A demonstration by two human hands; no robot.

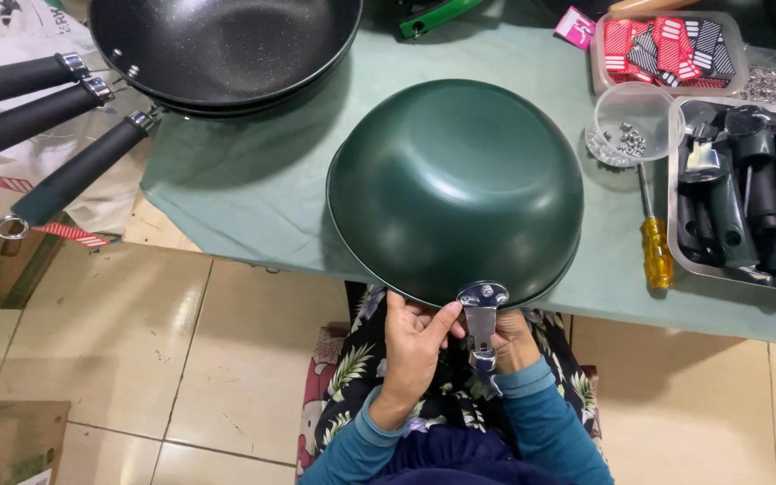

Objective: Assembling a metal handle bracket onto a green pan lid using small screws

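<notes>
A dark green pan [454, 184] lies upside down at the near edge of the table [244, 193]. A shiny metal handle bracket [481, 319] juts from its rim toward me. My left hand [415, 346] touches the bracket from the left, thumb and fingers pressed at its base under the rim. My right hand [512, 339] sits just right of the bracket, mostly hidden behind it, fingers curled; I cannot see whether it holds something.
Stacked black pans [222, 45] with black handles [74, 171] sit at far left. A yellow-handled screwdriver [655, 247], a clear bowl of small nuts [629, 126], a metal tray of black handles [747, 193] and a tray of red and black tags [666, 49] lie right.
</notes>
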